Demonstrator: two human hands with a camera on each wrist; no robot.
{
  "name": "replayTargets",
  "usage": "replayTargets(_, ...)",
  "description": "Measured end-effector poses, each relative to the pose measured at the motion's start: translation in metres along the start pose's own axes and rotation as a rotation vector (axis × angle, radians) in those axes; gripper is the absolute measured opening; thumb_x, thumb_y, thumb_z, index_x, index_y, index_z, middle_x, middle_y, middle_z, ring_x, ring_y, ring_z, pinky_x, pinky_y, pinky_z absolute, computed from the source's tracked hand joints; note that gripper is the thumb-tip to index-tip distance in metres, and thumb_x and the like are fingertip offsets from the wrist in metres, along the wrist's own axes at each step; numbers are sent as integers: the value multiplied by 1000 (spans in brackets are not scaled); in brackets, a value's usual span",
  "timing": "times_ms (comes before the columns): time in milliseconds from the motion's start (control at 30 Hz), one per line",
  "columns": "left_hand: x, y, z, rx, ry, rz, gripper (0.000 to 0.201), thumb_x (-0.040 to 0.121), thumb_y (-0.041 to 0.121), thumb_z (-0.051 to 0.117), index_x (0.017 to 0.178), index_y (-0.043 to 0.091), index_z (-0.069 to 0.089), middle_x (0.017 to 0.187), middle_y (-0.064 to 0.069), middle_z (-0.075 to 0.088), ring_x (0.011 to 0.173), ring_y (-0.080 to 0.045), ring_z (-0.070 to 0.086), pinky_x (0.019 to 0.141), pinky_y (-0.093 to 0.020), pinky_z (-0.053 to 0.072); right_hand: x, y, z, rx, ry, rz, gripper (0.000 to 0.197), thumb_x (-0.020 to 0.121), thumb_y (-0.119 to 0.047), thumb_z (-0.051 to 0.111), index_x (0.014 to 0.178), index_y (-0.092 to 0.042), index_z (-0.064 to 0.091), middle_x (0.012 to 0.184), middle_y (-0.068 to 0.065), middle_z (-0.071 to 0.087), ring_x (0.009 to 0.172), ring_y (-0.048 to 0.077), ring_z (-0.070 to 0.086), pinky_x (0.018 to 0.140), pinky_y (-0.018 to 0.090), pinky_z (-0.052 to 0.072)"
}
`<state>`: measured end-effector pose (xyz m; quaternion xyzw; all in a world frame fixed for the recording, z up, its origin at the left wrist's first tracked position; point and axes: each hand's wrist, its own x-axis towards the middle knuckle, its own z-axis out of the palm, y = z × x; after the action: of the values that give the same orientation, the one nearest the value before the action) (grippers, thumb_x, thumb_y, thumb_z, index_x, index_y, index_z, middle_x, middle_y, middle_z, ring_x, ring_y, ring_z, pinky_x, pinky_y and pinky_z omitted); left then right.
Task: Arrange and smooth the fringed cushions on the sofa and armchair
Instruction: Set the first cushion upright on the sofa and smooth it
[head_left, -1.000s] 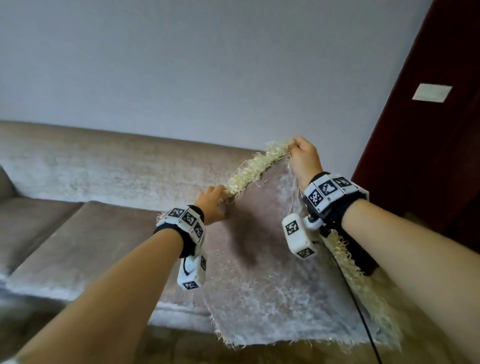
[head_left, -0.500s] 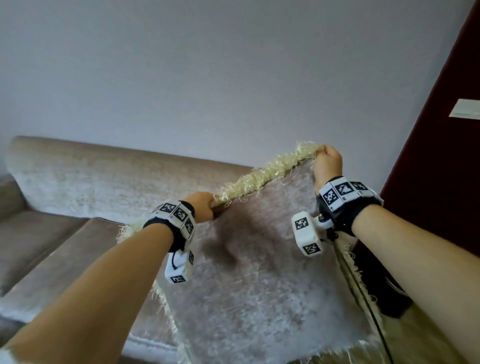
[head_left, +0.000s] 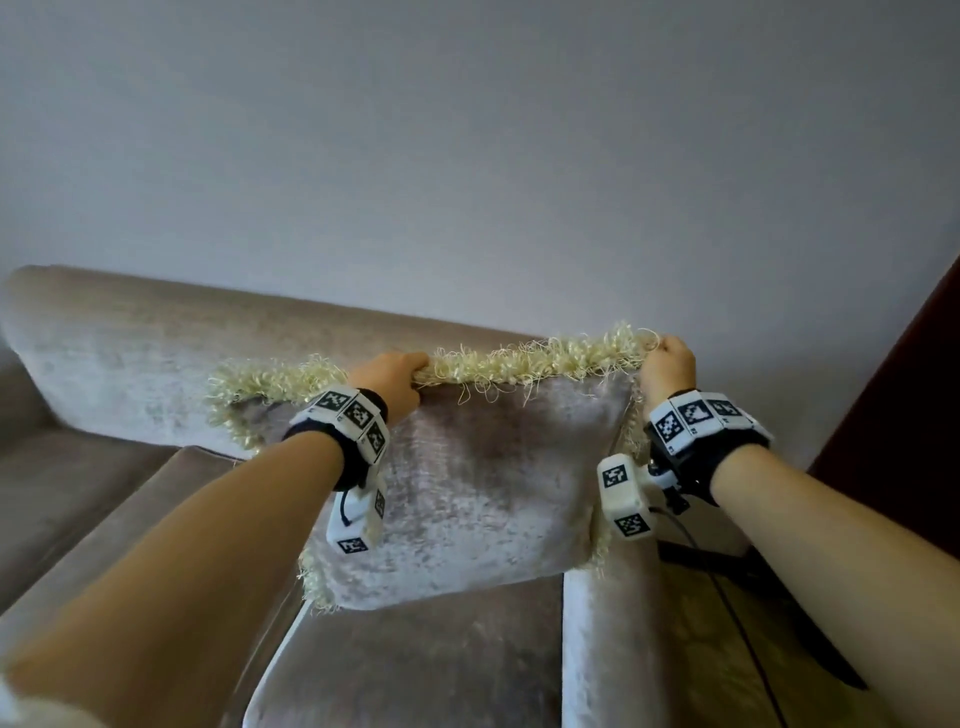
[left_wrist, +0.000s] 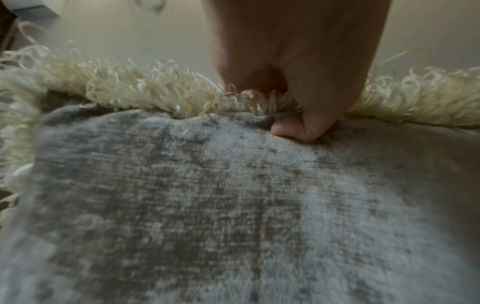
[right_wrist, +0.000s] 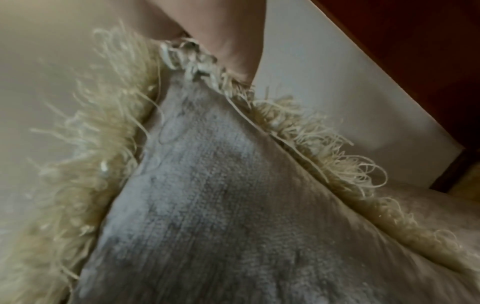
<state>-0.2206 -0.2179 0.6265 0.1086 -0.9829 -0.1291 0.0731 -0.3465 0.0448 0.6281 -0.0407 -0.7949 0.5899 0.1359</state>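
A grey velvet cushion (head_left: 483, 488) with cream fringe (head_left: 540, 358) stands upright at the sofa's right end, leaning toward the backrest. My left hand (head_left: 400, 376) grips the middle of its top fringed edge. The right hand (head_left: 667, 364) grips the top right corner. In the left wrist view, the left hand (left_wrist: 298, 107) pinches fringe and fabric, thumb on the velvet cushion (left_wrist: 233, 205). From the right wrist, the right hand (right_wrist: 223, 51) closes over the corner of the cushion (right_wrist: 207, 195).
The beige sofa (head_left: 156, 353) runs to the left with its seat cushions (head_left: 130, 519) bare. The right armrest (head_left: 608, 639) lies under the cushion's right edge. A dark red door (head_left: 914, 415) and a black cable (head_left: 737, 623) are to the right, above patterned floor.
Both hands have carried the cushion up and back from beyond the sofa's front onto the right end of the seat. It now stands upright, top edge level.
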Motion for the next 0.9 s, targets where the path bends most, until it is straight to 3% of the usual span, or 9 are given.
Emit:
replayTargets(133,76,-31,27,-13,-61,60,26,82,-2,46,97,16,57,101,-9,66,83,-26,60,71,-35,54,36,20,47,-41,29,85,21,94,-2,29,91,-9,48,71,4,43,79,21,37,54,26,30)
replayTargets(200,116,-43,39,-6,-129,88,27,83,-2,46,100,14,59,97,-6,64,80,-22,56,66,-30,48,51,30,69,-75,70,141,28,95,-1,29,104,-3,56,86,11,47,75,24,39,58,27,32)
replayTargets(300,162,-52,60,1,-203,145,28,85,0,49,106,13,61,96,-3,62,85,-23,57,71,-29,48,72,55,94,-69,109,227,33,95,1,30,116,3,55,85,12,49,66,24,41,58,28,32)
replayTargets(400,200,-58,92,33,-292,179,27,89,12,55,115,12,61,114,-10,65,103,-29,60,87,-36,51,92,85,112,-221,61,333,27,95,1,32,106,3,57,101,20,53,84,22,38,69,26,28)
replayTargets(467,224,-62,116,51,-362,180,33,90,19,56,123,14,58,122,-10,62,110,-29,58,93,-36,49,106,103,122,-334,-19,375,32,97,-3,34,118,8,54,122,26,55,87,21,37,72,23,29)
replayTargets(533,247,-65,141,67,-414,183,35,91,22,57,125,16,56,124,-10,61,111,-29,58,94,-35,49,122,121,135,-435,-93,432,36,98,-8,32,127,8,49,132,24,51,94,29,46,78,27,34)
replayTargets(633,273,-68,177,87,-474,189,34,91,26,56,124,17,58,120,-9,63,108,-29,59,91,-34,48,149,148,155,-599,-123,490,37,100,-8,30,127,6,49,135,21,49,124,32,46,97,29,37)
replayTargets(800,317,-72,228,72,-495,162,31,92,24,50,121,22,59,117,-7,65,103,-28,60,89,-38,51,187,172,185,-865,-236,440,32,99,-8,33,121,-3,56,130,12,56,121,25,52,97,30,43)
replayTargets(900,349,-71,250,54,-470,155,36,90,20,48,126,24,56,120,-6,63,107,-29,59,91,-44,50,214,199,197,-638,-167,591,33,99,-11,34,124,0,54,130,16,55,121,28,53,88,27,47)
